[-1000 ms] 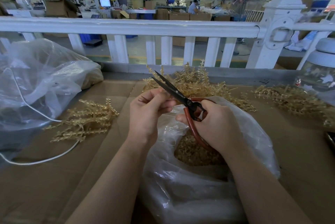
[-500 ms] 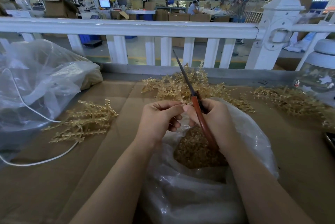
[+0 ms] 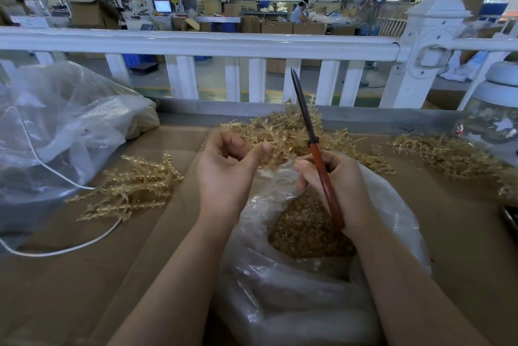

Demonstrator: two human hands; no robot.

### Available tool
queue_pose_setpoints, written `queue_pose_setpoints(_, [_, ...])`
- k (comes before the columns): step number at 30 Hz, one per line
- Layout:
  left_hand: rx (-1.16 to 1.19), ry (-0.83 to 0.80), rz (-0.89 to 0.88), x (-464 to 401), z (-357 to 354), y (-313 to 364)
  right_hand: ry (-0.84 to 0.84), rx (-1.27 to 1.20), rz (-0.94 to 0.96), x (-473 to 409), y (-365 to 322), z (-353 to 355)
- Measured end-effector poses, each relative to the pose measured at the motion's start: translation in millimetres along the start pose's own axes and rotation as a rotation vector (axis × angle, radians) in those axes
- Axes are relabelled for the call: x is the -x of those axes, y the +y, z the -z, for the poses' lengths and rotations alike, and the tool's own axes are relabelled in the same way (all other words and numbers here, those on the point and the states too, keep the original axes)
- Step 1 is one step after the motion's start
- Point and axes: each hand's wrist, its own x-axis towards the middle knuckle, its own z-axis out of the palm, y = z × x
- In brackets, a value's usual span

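My right hand [image 3: 346,187] grips red-handled scissors [image 3: 321,170]; their dark blades are closed and point up and slightly left. My left hand [image 3: 224,174] hovers just left of it, palm turned inward, fingers loosely curled, with nothing visible in it. Below both hands lies an open clear plastic bag [image 3: 395,205] holding small gold cut pieces [image 3: 305,230]. Behind the hands is a heap of gold plastic sprigs [image 3: 277,132].
More gold sprigs lie at the left [image 3: 131,188] and right [image 3: 448,155] on the cardboard-covered table [image 3: 84,289]. A large clear bag [image 3: 56,127] and white cord [image 3: 70,247] occupy the left. A glass jar [image 3: 493,127] stands at right. A white fence [image 3: 224,44] borders the far edge.
The scissors swung from pointing left with blades apart to upright with blades closed. My left hand drew away from the right hand and its fingers loosened.
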Motion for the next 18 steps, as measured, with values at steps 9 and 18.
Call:
queue_pose_setpoints(9, [0.165,-0.450,0.214,-4.4,3.4,-8.6,-0.006,-0.087,-0.040,0.2,-4.8,0.7])
queue_pose_setpoints(18, [0.279,-0.496,0.098,-0.9,1.2,-8.8,-0.046,-0.088,-0.021,-0.3,-3.3,1.8])
